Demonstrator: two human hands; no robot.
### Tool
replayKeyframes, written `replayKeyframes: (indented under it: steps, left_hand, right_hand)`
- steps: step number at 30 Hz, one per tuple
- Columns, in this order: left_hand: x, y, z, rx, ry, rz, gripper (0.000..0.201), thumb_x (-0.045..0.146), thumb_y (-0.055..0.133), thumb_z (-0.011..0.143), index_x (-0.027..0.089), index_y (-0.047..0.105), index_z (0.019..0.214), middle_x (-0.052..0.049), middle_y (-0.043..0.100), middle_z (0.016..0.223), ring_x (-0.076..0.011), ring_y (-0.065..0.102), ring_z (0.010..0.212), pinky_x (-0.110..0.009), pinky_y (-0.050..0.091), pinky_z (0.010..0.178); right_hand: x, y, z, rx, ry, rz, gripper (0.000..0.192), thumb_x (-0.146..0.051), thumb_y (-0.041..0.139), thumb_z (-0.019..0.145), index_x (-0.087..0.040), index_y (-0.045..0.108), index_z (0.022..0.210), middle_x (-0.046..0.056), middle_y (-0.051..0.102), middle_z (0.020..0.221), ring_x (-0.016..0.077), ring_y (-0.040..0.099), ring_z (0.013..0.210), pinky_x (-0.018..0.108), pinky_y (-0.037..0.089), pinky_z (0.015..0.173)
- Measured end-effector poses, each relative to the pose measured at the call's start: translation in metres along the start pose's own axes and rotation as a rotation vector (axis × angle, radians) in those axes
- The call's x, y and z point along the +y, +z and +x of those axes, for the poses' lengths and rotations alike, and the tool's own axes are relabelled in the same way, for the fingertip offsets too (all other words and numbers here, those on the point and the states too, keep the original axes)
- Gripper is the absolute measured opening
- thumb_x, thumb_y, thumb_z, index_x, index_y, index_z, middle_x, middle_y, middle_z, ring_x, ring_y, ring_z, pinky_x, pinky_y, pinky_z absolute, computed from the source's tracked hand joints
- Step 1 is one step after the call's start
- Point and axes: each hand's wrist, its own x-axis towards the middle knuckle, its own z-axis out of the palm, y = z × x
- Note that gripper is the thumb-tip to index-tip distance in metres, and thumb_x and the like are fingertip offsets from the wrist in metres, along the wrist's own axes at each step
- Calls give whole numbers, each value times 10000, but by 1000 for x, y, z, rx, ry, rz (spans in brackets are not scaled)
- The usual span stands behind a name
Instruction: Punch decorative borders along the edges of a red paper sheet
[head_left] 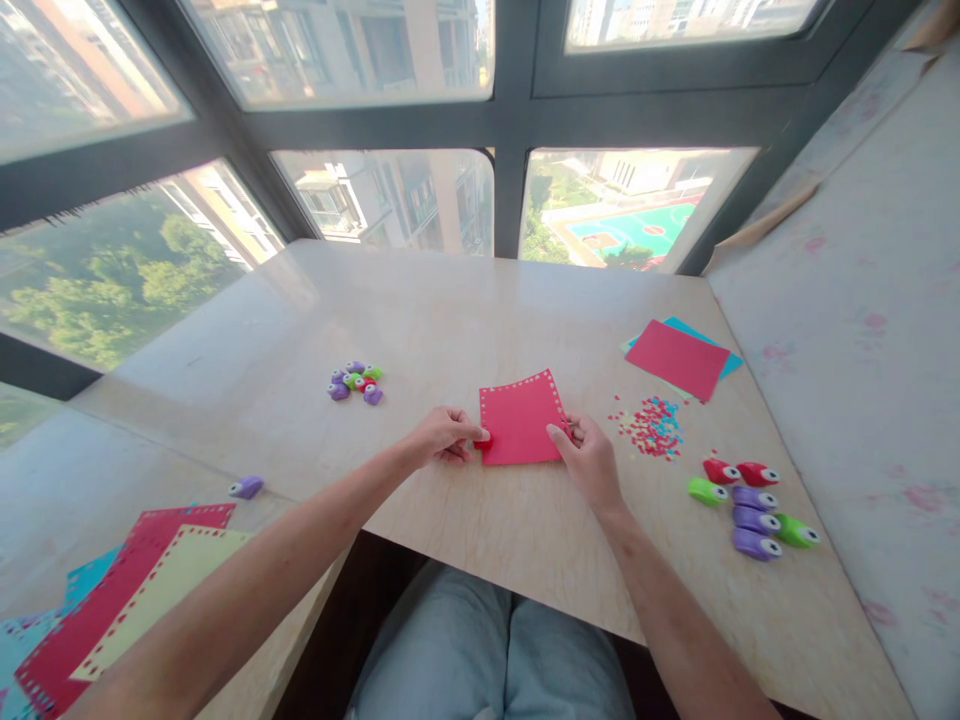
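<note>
A red sheet of card (523, 425) is held up in front of me, with small punched holes along its top and down part of its sides. My left hand (444, 434) is closed around a small red craft punch (484, 440), which sits on the card's left edge near the lower corner. The fingers hide most of the punch. My right hand (588, 456) pinches the card's right edge, thumb on the front and fingers behind.
Right of the card lie punched-out paper bits (652, 428), a stack of coloured card (677, 358) and several punches (756, 521). Small punches (355, 381) cluster to the left. A purple punch (247, 487) lies near hole-edged sheets (142, 560). Windows (397, 200) and a papered wall (862, 350) border the table.
</note>
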Motion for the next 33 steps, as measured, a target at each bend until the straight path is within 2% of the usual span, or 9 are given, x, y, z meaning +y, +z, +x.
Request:
replayKeyframes:
  steps: [4, 10, 14, 17, 20, 29, 33]
  left_hand:
    - [4, 2, -3, 21, -14, 3, 404, 276, 819, 607, 184, 428, 649, 12, 557, 514, -180, 637, 549, -273, 513, 513]
    - [1, 5, -1, 12, -20, 39, 344, 301, 779, 634, 178, 459, 613, 32, 514, 484, -175, 634, 533, -264, 505, 522]
    - [-1, 6, 0, -20, -30, 145, 284, 371, 716, 686, 162, 547, 595, -5, 548, 495, -171, 617, 510, -264, 490, 506]
    - [0, 3, -1, -72, -40, 142, 275, 390, 718, 675, 159, 581, 617, -12, 580, 546, -166, 625, 542, -268, 505, 529]
    - [1, 0, -1, -103, -42, 133, 279, 390, 725, 656, 160, 572, 613, -12, 588, 577, -161, 628, 562, -261, 509, 529]
    - [-7, -2, 1, -91, 25, 86, 288, 402, 744, 628, 169, 582, 680, 10, 559, 567, -145, 608, 539, -235, 501, 495]
    - [-8, -3, 0, -105, 57, 81, 312, 399, 751, 622, 177, 540, 683, 30, 530, 550, -135, 593, 517, -223, 480, 474]
  right_hand:
    - [2, 0, 0, -12, 7, -1, 488, -525, 637, 770, -147, 614, 1078, 152, 723, 966, 283, 693, 888, 404, 530, 795]
    - [2, 0, 1, -14, 0, 31, 491, -525, 647, 757, -142, 612, 1062, 149, 727, 931, 279, 695, 843, 392, 531, 759]
    - [1, -1, 1, -10, 16, 79, 497, -522, 659, 744, -141, 609, 1060, 142, 730, 908, 275, 697, 817, 380, 533, 730]
    - [2, -1, 2, 11, 18, 88, 490, -521, 665, 737, -142, 617, 1043, 134, 732, 884, 270, 696, 791, 377, 536, 717]
    - [3, -2, 2, 29, 15, 108, 477, -516, 668, 737, -143, 622, 1031, 131, 731, 888, 269, 697, 802, 375, 540, 724]
    - [2, -2, 0, 78, 12, 136, 448, -518, 673, 728, -148, 638, 979, 119, 729, 872, 262, 695, 813, 384, 545, 759]
    - [-1, -2, -1, 98, -1, 127, 434, -524, 675, 724, -154, 639, 947, 110, 724, 846, 251, 690, 787, 374, 549, 748]
